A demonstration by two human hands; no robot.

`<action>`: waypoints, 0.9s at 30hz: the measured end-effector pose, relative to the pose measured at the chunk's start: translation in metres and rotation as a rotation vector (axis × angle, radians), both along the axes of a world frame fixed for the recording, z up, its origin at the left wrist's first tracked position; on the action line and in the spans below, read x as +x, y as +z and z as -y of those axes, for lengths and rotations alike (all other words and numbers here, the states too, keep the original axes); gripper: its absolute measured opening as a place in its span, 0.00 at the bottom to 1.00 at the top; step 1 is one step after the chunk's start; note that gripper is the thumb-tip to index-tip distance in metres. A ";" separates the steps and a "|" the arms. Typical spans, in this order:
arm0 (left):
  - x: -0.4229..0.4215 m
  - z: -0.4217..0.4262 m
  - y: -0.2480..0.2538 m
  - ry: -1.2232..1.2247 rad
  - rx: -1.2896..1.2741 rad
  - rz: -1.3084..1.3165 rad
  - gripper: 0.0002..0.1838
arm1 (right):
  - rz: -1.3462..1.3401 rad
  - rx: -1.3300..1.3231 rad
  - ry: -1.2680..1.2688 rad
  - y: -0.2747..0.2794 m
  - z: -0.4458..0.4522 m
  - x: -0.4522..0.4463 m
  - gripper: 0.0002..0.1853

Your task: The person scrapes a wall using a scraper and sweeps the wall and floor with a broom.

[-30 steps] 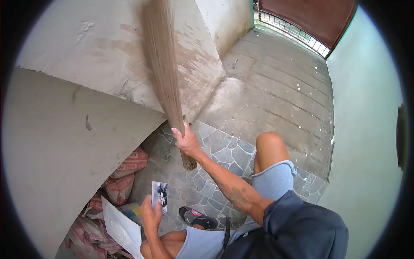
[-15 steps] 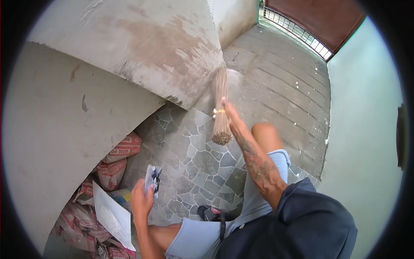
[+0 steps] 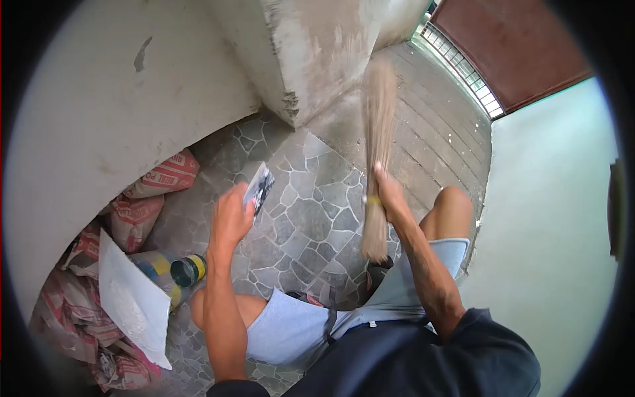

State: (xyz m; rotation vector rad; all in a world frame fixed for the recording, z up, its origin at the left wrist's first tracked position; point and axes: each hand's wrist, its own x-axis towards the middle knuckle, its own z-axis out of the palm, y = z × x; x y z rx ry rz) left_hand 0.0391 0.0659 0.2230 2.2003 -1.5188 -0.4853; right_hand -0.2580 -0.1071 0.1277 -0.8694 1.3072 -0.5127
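Observation:
My right hand is wrapped round a stick broom, a bundle of thin tan sticks bound with a yellow band. Its bristle end points away from me over the ramp and is blurred; the cut butt end is nearer my knees. In my left hand is a flat, phone-sized object with a mottled black-and-white face. I cannot make out exactly what it is. That hand is over the stone-patterned floor, left of the broom and apart from it.
Red-and-white sacks lie at the left under a sloping concrete wall. Before them are a white board and a dark can with yellow. A grooved concrete ramp leads to a brown gate. A pale green wall bounds the right.
My view has shifted. The broom has swung away from the wall corner, out over the ramp to the right. My left hand has risen farther forward, still holding the flat object.

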 end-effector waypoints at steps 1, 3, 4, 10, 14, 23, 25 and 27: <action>0.005 0.005 -0.001 0.003 -0.032 -0.007 0.09 | -0.042 0.110 0.092 0.002 -0.009 -0.005 0.29; 0.015 0.009 -0.001 0.018 -0.081 -0.018 0.09 | -0.126 0.346 0.277 0.008 -0.026 -0.017 0.29; 0.019 0.010 -0.001 0.034 -0.083 -0.034 0.08 | -0.236 0.228 0.302 0.010 -0.039 -0.022 0.29; 0.063 0.010 -0.007 0.309 -0.375 -0.040 0.08 | -0.708 -0.066 0.640 0.139 -0.094 -0.035 0.27; 0.092 0.002 0.005 0.524 -0.712 0.005 0.08 | -0.692 0.055 0.834 0.248 -0.141 -0.024 0.25; 0.105 -0.004 0.012 0.585 -0.911 -0.037 0.09 | -1.040 -0.719 0.935 0.035 -0.048 0.065 0.26; 0.113 -0.009 0.008 0.573 -0.900 -0.037 0.09 | -0.948 -0.468 0.956 0.064 -0.061 0.095 0.26; 0.116 -0.021 0.012 0.592 -0.881 -0.024 0.09 | -0.859 -0.296 0.955 0.127 -0.089 0.103 0.26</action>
